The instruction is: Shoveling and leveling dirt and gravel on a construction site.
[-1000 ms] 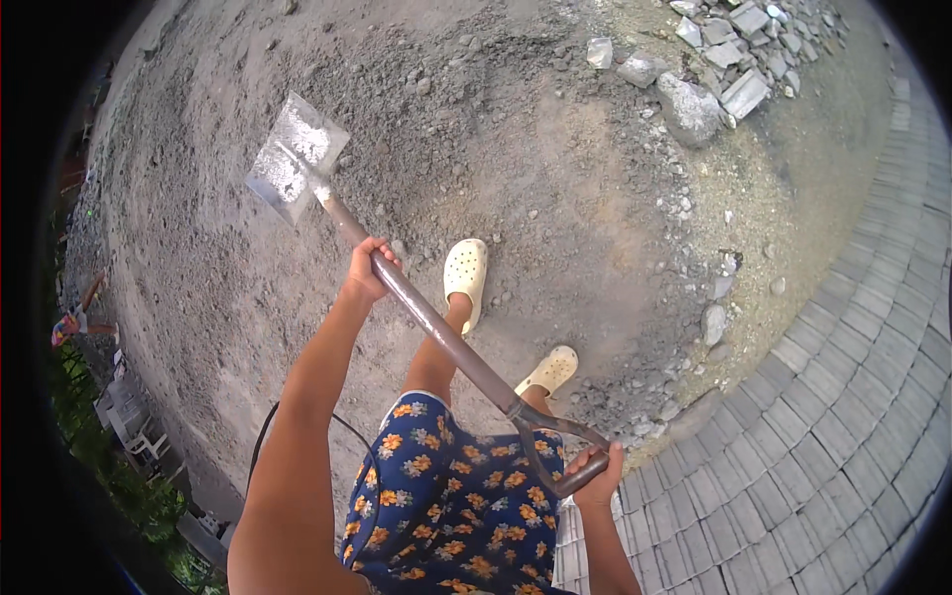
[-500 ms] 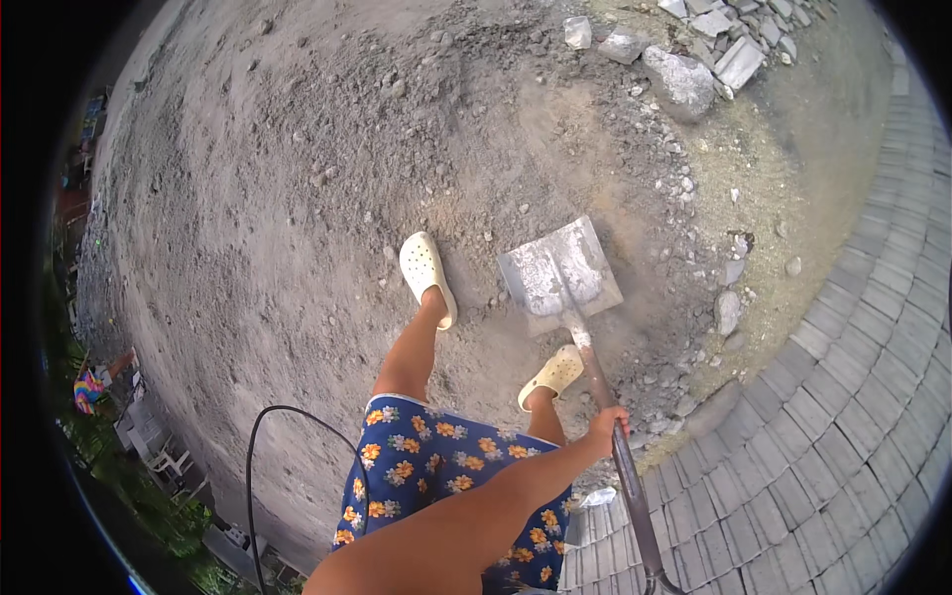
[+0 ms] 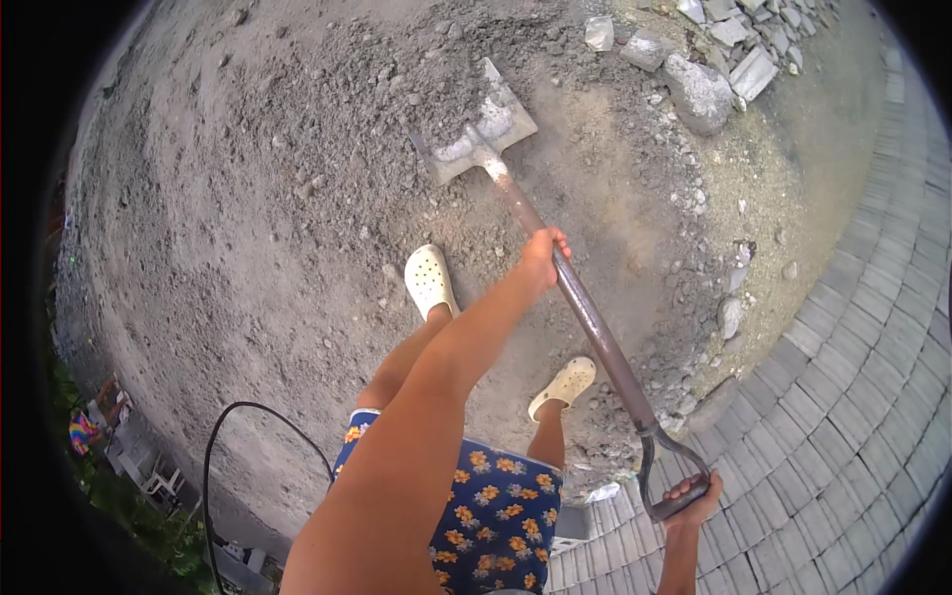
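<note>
A flat-bladed shovel (image 3: 605, 342) stretches from the lower right up to the top middle. Its pale, dust-caked blade (image 3: 493, 123) has its far edge in loose grey soil (image 3: 416, 84), which hides part of the blade. My left hand (image 3: 545, 254) is wrapped round the brown shaft, partway down from the blade. At the other end my right hand (image 3: 693, 498) grips the D-shaped handle (image 3: 664, 466), fingers closed over its crossbar.
My feet stand apart in cream clogs (image 3: 429, 282) on the dirt. Broken concrete chunks (image 3: 699, 94) and rubble lie at the top right. Grey paving blocks (image 3: 843, 436) curve along the right side. A black cable (image 3: 213, 446) loops at lower left, near a white chair (image 3: 164, 483).
The shovel has moved forward and left, its blade going from beside my right foot into the loose soil ahead. My left arm reaches farther out; my right hand has come into view.
</note>
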`<action>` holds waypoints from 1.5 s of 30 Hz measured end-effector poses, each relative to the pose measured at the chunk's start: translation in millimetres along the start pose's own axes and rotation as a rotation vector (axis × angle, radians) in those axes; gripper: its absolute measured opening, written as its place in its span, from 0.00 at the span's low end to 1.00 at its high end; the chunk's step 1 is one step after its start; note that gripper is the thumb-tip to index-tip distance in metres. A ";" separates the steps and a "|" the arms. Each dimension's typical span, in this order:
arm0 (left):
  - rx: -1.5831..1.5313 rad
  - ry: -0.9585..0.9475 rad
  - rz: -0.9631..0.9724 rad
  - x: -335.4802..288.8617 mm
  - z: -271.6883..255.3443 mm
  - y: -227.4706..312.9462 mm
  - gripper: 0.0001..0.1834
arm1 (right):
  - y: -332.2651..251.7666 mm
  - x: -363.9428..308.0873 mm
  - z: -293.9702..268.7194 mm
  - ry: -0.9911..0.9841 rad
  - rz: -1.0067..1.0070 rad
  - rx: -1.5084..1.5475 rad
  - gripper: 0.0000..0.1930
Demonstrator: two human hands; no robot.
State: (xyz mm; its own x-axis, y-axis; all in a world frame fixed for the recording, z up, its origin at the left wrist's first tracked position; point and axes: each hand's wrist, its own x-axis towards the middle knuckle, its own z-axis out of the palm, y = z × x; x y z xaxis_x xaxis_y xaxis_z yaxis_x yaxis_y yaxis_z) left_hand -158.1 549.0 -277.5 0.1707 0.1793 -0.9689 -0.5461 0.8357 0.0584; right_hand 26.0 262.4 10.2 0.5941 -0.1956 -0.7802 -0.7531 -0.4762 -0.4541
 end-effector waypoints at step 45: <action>-0.135 0.054 -0.239 -36.5 -71.6 -109.1 0.03 | 8.9 19.2 -108.4 0.073 0.005 -0.105 0.22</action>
State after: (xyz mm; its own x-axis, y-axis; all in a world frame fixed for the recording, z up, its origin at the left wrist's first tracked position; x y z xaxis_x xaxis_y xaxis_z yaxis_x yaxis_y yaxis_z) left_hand -163.5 414.2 -265.7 0.2659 -0.0460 -0.9629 -0.6005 0.7734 -0.2029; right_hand 61.4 161.6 37.9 0.6120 -0.2581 -0.7476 -0.7249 -0.5611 -0.3997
